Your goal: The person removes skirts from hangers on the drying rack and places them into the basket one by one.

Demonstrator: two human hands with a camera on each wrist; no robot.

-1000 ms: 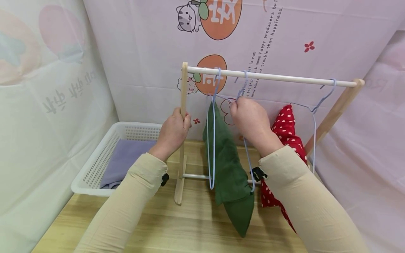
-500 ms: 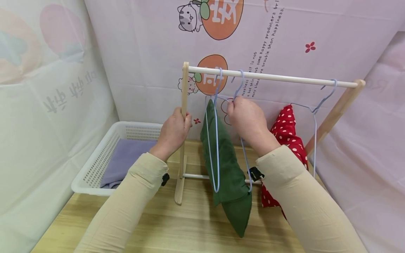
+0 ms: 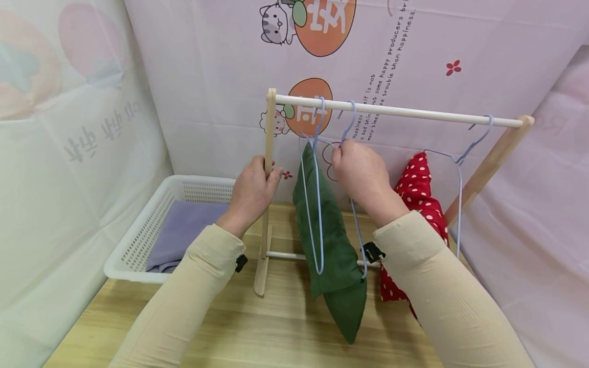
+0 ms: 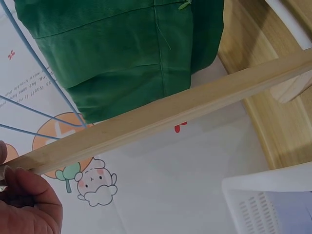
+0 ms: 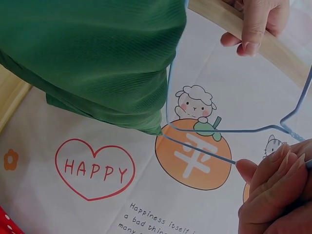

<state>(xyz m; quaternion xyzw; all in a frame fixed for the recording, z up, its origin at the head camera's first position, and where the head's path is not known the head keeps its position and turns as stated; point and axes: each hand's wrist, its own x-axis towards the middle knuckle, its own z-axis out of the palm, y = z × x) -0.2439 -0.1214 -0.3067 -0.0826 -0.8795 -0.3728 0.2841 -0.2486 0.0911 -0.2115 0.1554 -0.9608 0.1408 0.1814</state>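
Observation:
My left hand (image 3: 252, 191) grips the left wooden post (image 3: 269, 128) of a small clothes rack, thumb in front. In the left wrist view its fingertips show at the edge of the post. With my right hand (image 3: 361, 166) I hold a light blue wire hanger (image 3: 349, 120) by its neck, just under the hook, which sits on the white rail (image 3: 405, 112). A folded green cloth (image 3: 326, 230) with seams hangs from this hanger. Another blue hanger (image 3: 320, 230), bare, hangs to its left, overlapping the green cloth. The right palm is hidden.
A red cloth with white dots (image 3: 416, 179) hangs on a third hanger (image 3: 460, 204) near the right post (image 3: 488, 166). On the wooden table (image 3: 207, 332), left of the rack, stands a white basket (image 3: 133, 240) with lilac cloth (image 3: 188, 225) inside. Printed fabric walls surround the table.
My right hand has shifted slightly left, sliding the hanger and green cloth along the rail. The left thumb has straightened a little on the post. The bare hanger has swung slightly.

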